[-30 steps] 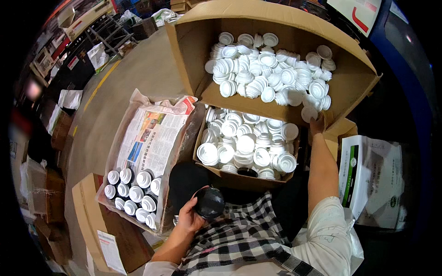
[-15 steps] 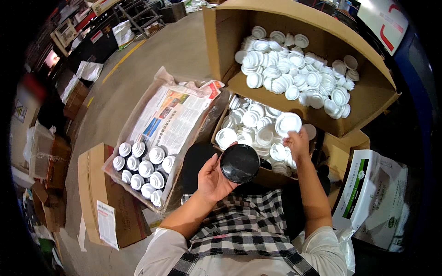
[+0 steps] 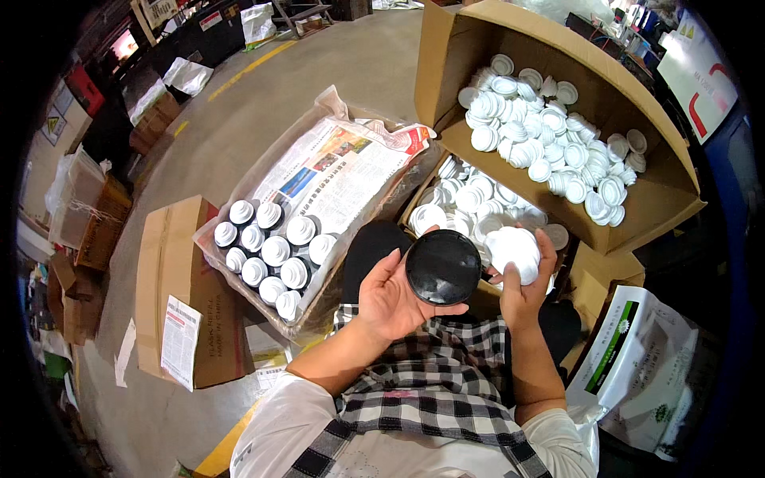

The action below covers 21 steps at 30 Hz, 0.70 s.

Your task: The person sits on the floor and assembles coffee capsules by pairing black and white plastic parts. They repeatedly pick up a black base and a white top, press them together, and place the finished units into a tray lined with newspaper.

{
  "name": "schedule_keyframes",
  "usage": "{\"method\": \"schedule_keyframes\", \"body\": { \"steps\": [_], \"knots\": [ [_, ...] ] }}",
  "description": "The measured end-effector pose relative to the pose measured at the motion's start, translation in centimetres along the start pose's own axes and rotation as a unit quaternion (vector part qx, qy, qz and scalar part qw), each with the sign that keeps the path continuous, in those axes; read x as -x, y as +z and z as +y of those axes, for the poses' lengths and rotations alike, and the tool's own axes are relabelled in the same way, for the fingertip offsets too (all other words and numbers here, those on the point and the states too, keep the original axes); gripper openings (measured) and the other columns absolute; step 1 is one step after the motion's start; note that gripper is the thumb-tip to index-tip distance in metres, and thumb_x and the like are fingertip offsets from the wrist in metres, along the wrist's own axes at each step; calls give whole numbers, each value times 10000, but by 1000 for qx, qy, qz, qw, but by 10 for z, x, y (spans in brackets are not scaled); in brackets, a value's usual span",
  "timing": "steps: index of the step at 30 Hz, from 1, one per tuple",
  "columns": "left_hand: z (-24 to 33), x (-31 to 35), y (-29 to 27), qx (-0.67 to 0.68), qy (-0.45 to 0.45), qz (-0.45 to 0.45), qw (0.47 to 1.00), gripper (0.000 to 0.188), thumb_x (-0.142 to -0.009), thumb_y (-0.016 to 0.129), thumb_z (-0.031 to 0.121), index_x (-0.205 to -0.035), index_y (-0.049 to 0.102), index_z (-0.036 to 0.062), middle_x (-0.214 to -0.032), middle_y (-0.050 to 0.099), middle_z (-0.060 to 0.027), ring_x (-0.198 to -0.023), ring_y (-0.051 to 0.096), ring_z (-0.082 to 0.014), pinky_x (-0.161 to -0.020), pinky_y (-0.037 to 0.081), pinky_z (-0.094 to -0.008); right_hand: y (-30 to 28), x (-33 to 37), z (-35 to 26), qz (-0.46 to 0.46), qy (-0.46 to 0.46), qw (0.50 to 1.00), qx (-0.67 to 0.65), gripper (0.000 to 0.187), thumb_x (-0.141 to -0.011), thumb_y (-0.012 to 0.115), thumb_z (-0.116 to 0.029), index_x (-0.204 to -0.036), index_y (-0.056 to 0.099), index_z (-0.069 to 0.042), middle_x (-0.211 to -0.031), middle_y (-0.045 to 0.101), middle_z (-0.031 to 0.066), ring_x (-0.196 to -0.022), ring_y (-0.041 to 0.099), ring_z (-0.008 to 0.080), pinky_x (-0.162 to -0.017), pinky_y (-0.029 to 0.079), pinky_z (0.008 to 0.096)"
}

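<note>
My left hand point(image 3: 390, 307) is closed round the edge of a round, glossy black cup-like piece point(image 3: 443, 267), its flat face turned up. Close on its right, my right hand point(image 3: 528, 296) grips a round white plastic lid point(image 3: 512, 252) between thumb and fingers. The two pieces are near each other but apart. Beyond them, an open carton point(image 3: 414, 179) holds many white lids point(image 3: 478, 191), partly hidden by my hands. To the left, several black pieces with stepped white tops point(image 3: 275, 251) stand in rows in a plastic-lined tray point(image 3: 209, 239).
A newspaper sheet point(image 3: 323, 171) covers the tray's far part. Behind the carton, a large tipped cardboard box point(image 3: 442, 72) holds a heap of white lids point(image 3: 550, 135). A closed cardboard box point(image 3: 171, 271) stands left of the tray. At right lies a white and green printed package point(image 3: 637, 358).
My right hand has brought the white lid down from over the carton, nearer to the black piece, and tilted it. The view has turned leftward. My left hand keeps its hold.
</note>
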<state>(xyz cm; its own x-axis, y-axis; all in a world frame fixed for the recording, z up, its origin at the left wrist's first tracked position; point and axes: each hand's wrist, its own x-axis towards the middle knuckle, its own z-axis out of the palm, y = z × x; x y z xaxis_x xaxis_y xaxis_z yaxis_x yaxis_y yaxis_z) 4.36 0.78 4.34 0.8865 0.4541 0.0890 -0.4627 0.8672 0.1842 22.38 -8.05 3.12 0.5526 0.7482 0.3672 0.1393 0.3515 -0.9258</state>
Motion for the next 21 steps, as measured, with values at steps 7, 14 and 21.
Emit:
{"method": "schedule_keyframes", "body": {
  "steps": [7, 14, 21],
  "knots": [
    [-7, 10, 11, -32, 73, 14, 997, 492, -930, 266, 327, -1393, 218, 165, -1398, 320, -109, -1256, 365, -306, -988, 305, -574, 17, 16, -26, -194, 0, 978, -69, 745, -777, 613, -159, -1364, 168, -52, -1398, 249, 179, -1263, 321, 274, -1018, 276, 377],
    [-18, 6, 2, -67, 112, 59, 990, 507, -938, 295, 434, -1324, 327, 107, -1321, 411, -142, -1216, 414, -292, -1011, 341, -438, 19, 29, -16, -186, -64, 980, 42, 611, -722, 660, -90, -1243, 340, -88, -1402, 233, 225, -1248, 355, 310, -997, 318, 412],
    [-27, 10, -5, -86, 108, 131, 982, 580, -936, 233, 502, -1341, 302, 93, -1302, 437, -110, -1188, 446, -247, -1002, 357, -378, 30, 37, -23, -94, -164, 960, 204, 687, -581, 822, -180, -1136, 425, -103, -1141, 462, 197, -1025, 501, 308, -839, 427, 396]
  ]
}}
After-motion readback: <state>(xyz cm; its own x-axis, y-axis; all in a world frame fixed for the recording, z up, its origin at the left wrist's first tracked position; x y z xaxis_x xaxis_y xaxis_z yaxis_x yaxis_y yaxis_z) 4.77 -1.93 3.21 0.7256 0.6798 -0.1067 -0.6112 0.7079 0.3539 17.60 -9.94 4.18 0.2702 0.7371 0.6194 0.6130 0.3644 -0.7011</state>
